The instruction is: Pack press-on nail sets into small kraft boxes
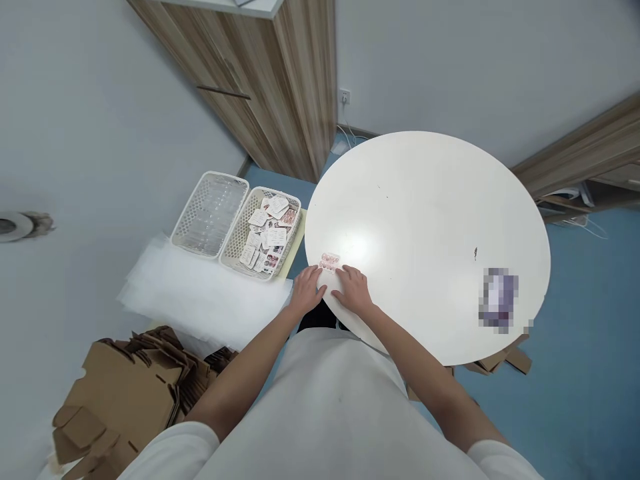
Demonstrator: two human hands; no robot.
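A small flat pack (329, 263) with two rows of pink, nail-like pieces lies near the left edge of a round white table (425, 200). My left hand (306, 291) rests at the table's edge, thumb apart from the fingers, its fingertips at the pack's left corner. On the other side, my right hand (355, 289) lies over the tabletop with its thumb spread and its fingertips close to the pack's lower right corner. Neither hand is wrapped round the pack. Whether the fingertips press on it is too small to tell.
Left of the table, a white basket (227, 268) holds several similar cards; another basket (176, 225) holds clear plastic pieces. White sheeting (200, 293) and folded cardboard boxes (125, 387) lie lower left. A blurred purple item (499, 300) sits on the table's right. A wood-grain cabinet (280, 87) stands behind.
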